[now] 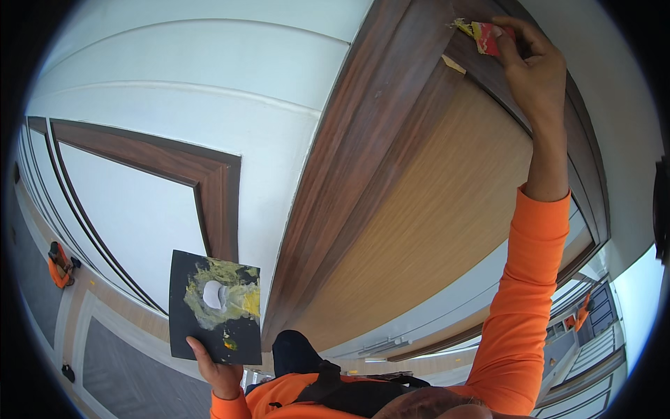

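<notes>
My right hand [536, 70] reaches up to the top corner of a dark brown wooden door frame [398, 66], its fingers pinching a small red putty spreader [486, 40]. Yellowish putty coats the spreader's edge, which is at the frame's surface. Just below it a pale, bare patch [453, 65] shows at the inner corner. Low on the left, my left hand [222, 373] grips a black rectangular board [183, 279] by its bottom edge, thumb on the face. Smeared yellow-green putty and a white dollop [215, 295] lie on the board, with a small orange-yellow spot beneath.
A light wood-grain door panel [419, 209] fills the frame. White moulded wall [209, 56] lies left, with another dark-framed panel [223, 188]. A person in orange [61, 265] is low at far left; another orange-clad person [581, 314] is at far right.
</notes>
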Demonstrator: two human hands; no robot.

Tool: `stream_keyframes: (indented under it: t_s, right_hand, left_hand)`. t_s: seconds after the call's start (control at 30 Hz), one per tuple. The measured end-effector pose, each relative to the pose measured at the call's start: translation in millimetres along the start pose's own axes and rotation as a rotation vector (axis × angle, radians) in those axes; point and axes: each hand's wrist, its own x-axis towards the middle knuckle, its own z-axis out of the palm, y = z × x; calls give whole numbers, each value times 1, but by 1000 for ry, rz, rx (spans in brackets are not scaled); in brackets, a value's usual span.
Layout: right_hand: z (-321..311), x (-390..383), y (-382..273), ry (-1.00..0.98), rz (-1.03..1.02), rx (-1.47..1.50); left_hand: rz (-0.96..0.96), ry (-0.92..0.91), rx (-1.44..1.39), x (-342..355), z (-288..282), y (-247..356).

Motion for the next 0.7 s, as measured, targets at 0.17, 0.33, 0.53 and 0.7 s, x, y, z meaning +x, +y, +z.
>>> stream_keyframes:
  t_s: [0.17,0.33,0.53,0.7]
  right_hand:
    - [8,0,-7,-21,-78,31]
    - [7,-5,-7,-13,-47,25]
    - [6,-7,-4,20,-64,-2]
    - [13,-1,-13,-22,-78,37]
  left_hand:
    - [9,18,-3,1,2,0]
    - [9,5,-4,0,5,1]
    - [4,16,3,-1,-1,0]
    - [16,42,3,0,6,1]
